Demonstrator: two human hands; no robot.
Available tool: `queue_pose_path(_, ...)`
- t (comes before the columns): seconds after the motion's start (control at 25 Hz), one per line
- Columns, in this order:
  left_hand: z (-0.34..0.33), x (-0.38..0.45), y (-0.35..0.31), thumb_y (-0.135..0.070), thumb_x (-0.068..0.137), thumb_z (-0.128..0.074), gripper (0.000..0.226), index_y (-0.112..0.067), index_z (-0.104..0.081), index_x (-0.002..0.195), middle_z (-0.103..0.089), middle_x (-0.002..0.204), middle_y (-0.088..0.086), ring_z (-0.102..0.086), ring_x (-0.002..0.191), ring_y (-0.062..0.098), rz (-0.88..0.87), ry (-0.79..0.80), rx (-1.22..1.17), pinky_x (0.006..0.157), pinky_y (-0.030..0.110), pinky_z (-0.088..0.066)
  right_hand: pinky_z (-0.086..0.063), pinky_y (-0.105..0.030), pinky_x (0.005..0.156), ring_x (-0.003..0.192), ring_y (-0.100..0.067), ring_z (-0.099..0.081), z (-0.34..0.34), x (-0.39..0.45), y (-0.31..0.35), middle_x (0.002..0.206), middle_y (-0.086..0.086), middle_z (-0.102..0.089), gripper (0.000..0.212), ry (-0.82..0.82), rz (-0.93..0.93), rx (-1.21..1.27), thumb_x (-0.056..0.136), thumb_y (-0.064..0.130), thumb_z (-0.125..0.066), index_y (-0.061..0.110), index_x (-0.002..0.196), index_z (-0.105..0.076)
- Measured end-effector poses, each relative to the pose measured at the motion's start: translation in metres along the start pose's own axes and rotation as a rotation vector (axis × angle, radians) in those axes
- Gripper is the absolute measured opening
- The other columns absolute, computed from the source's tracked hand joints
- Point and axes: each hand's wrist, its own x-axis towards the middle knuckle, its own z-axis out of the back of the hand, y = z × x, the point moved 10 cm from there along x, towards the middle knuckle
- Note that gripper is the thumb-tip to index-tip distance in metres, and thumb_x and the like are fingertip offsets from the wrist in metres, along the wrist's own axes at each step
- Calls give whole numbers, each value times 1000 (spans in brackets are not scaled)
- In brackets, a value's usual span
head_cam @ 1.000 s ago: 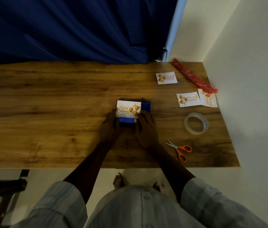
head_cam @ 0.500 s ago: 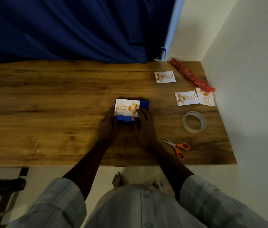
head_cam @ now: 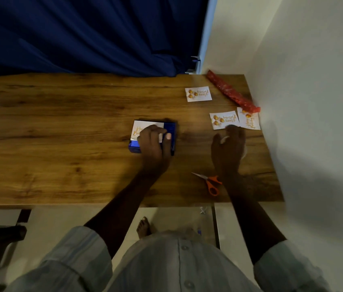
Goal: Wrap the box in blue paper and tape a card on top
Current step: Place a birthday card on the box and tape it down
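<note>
Wood-grain surface (head_cam: 61, 127) against a dark blue curtain (head_cam: 82, 34), pale wall to the right.

Near the middle: box (head_cam: 171, 131), already covered in blue paper, no bare sides showing. Card (head_cam: 145, 126) lying on its top, toward the left end, blue strip left bare at the right. Left hand (head_cam: 153, 144) laid over card and box, fingers (head_cam: 168, 135) flat and pressing down, pinning the card in place rather than gripping.

Right hand (head_cam: 228, 148) well apart from the box, over the tape roll (head_cam: 244, 152), only slivers of the roll showing beneath it. Fingers bent down around the roll; a firm hold or a mere touch, cannot tell. Scissors (head_cam: 209, 182) just beside the wrist, untouched.

Farther right: three spare cards (head_cam: 198, 94), one partly under a red roll (head_cam: 231, 93) near the wall.

Wrapping seemingly done. Card placed and held, no tape visible on it, though too dim and covered to be sure. Left to do, by this reading: pull and cut tape, stick the card down, smooth the strips.
</note>
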Motion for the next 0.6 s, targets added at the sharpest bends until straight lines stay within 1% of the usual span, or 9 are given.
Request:
queue_pose_path(0.04, -14, -2, -20, -21, 96, -53, 18, -5, -58, 102, -61, 102, 16, -52, 99, 26, -39, 26, -70, 88, 30, -39, -50, -35, 79, 112, -33, -55, 14, 8, -31, 129, -19, -50, 48, 9, -156, -88, 89, 23, -64, 4, 129, -46)
queue_pose_path(0.12, -40, -7, -49, -20, 95, -55, 17, -4, -60, 96, -59, 93, 13, -53, 91, 25, -35, 85, -131, 81, 34, -42, -46, -39, 83, 116, -38, -53, 31, 8, -89, 132, -22, -50, 67, 116, -471, -214, 90, 41, -62, 0, 136, -37)
queue_pose_path(0.2, -63, -14, -64, -18, 95, -56, 14, -5, -59, 93, -58, 89, 10, -53, 85, 23, 13, 125, -163, 76, 34, -43, -45, -38, 81, 113, -38, -56, 27, 2, -121, 125, -22, -56, 78, 268, -596, -231, 86, 58, -59, -1, 133, -41)
queue_pose_path(0.28, -75, -22, -72, -18, 96, -56, 10, -9, -58, 92, -57, 87, 7, -54, 82, 21, 81, 137, -205, 73, 36, -47, -43, -30, 69, 95, -31, -63, 9, 2, -133, 105, -16, -63, 68, 397, -570, -170, 83, 53, -63, -1, 121, -51)
queue_pose_path(0.4, -79, -28, -66, -22, 96, -55, 11, -12, -58, 93, -59, 86, 4, -57, 82, 20, 201, 122, -235, 72, 42, -51, -43, -20, 45, 49, -17, -64, -1, 7, -136, 66, -7, -67, 36, 415, -564, -52, 82, 27, -62, -5, 98, -64)
queue_pose_path(0.44, -77, -30, -61, -23, 96, -55, 11, -13, -58, 95, -60, 87, 4, -57, 83, 19, 261, 118, -235, 74, 43, -52, -40, -18, 41, 42, -15, -62, 0, 7, -133, 62, -6, -66, 30, 410, -557, -34, 83, 21, -60, -6, 95, -64)
queue_pose_path(0.48, -75, -29, -56, -25, 96, -55, 12, -14, -58, 96, -61, 90, 3, -58, 85, 17, 345, 122, -246, 76, 43, -52, -40, -19, 42, 45, -15, -62, 2, 11, -126, 66, -5, -66, 28, 387, -536, -20, 85, 20, -59, -6, 96, -62)
queue_pose_path(0.52, -72, -28, -51, -26, 96, -55, 11, -15, -58, 99, -61, 94, 2, -59, 88, 16, 453, 128, -282, 80, 41, -53, -42, -22, 48, 56, -17, -63, 5, 15, -118, 75, -5, -65, 27, 346, -501, 3, 86, 20, -59, -3, 99, -59)
queue_pose_path(0.6, -64, -21, -42, -25, 96, -55, 12, -18, -58, 105, -62, 100, -1, -59, 94, 14, 674, 109, -407, 85, 34, -51, -51, -33, 66, 80, -21, -63, 15, 27, -90, 92, -5, -65, 25, 225, -400, 113, 87, 22, -62, 4, 105, -60)
